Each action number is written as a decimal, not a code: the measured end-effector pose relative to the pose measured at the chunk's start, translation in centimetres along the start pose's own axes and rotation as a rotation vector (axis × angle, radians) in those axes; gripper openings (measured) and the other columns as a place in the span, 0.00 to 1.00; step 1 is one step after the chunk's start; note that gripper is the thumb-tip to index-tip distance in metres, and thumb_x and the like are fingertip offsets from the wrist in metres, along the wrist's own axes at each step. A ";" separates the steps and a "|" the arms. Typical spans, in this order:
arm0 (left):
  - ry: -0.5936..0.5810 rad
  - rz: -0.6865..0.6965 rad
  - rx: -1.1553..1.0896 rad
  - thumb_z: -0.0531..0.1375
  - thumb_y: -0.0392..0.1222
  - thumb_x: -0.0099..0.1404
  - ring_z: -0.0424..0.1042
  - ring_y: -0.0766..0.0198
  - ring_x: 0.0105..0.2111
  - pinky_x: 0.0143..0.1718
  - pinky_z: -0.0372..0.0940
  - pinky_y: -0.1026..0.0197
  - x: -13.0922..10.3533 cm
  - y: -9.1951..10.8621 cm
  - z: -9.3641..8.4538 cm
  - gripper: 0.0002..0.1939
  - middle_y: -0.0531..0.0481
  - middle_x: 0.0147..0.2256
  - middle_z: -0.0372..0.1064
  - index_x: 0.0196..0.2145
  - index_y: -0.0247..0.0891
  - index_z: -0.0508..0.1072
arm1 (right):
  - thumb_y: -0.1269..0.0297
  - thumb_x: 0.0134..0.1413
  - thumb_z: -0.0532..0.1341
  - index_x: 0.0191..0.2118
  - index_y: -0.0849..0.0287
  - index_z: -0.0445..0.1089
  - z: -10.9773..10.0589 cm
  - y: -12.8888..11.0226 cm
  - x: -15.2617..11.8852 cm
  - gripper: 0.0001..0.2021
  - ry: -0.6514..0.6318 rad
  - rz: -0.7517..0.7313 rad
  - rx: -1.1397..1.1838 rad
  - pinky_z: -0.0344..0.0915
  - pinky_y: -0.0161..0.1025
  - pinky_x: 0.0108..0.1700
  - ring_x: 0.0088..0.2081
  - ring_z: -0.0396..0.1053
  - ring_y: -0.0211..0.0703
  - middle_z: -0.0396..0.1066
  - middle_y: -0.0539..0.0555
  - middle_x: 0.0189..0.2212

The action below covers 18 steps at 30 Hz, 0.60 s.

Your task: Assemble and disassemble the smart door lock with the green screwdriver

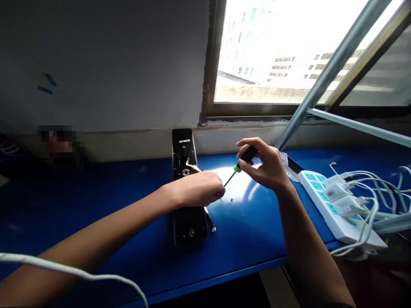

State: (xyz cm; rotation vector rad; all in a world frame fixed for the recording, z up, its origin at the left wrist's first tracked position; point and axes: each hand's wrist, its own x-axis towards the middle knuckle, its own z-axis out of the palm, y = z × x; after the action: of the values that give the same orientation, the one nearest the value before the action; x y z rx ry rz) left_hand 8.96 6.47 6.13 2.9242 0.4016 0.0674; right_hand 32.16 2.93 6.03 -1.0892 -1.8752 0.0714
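Note:
A long black panel [191, 222] lies on the blue table, with a white cable [192, 167] coming from its upper part and a connector [213, 229] at its lower right side. My left hand [205, 189] is over the middle of the panel, fingers closed at the screwdriver's tip; what they pinch is hidden. My right hand [265, 164] holds the black and green screwdriver [245, 158] by its handle, the shaft slanting down left to my left fingers. Small dark bits [231, 200] lie on the table right of my left hand.
A white power strip [334, 209] with plugged-in chargers and tangled cables [374, 188] is at the right. A metal frame [334, 64] crosses before the window. A clear plastic piece [289, 167] lies behind my right hand. A white cord [80, 272] hangs at lower left.

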 end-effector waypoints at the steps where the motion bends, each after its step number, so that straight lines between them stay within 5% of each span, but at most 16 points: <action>1: -0.027 0.005 0.014 0.59 0.27 0.64 0.69 0.61 0.27 0.30 0.57 0.58 1.3 -0.1 0.1 0.13 0.48 0.28 0.73 0.24 0.37 0.75 | 0.73 0.51 0.65 0.51 0.55 0.72 -0.4 0.6 -0.2 0.20 0.001 0.015 -0.031 0.71 0.40 0.38 0.34 0.74 0.41 0.76 0.49 0.35; 7: -0.121 -0.015 0.041 0.58 0.25 0.57 0.60 0.63 0.21 0.25 0.51 0.58 6.0 -1.0 2.5 0.12 0.49 0.23 0.70 0.21 0.37 0.75 | 0.73 0.50 0.64 0.50 0.56 0.73 -2.5 2.1 -0.9 0.19 -0.025 0.043 -0.139 0.67 0.37 0.35 0.31 0.71 0.38 0.76 0.48 0.32; 18: -0.103 0.008 -0.004 0.59 0.29 0.62 0.69 0.59 0.25 0.30 0.59 0.57 6.6 -1.6 4.2 0.12 0.48 0.26 0.73 0.24 0.40 0.76 | 0.72 0.52 0.64 0.51 0.57 0.73 -2.9 2.0 -1.2 0.19 -0.053 -0.005 -0.127 0.65 0.35 0.32 0.30 0.69 0.36 0.75 0.48 0.33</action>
State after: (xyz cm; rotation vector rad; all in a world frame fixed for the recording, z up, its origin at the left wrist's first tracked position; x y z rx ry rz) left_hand 15.14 9.05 1.80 2.9103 0.3733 -0.0806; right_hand 35.86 2.22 5.90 -1.1789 -1.9522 -0.0226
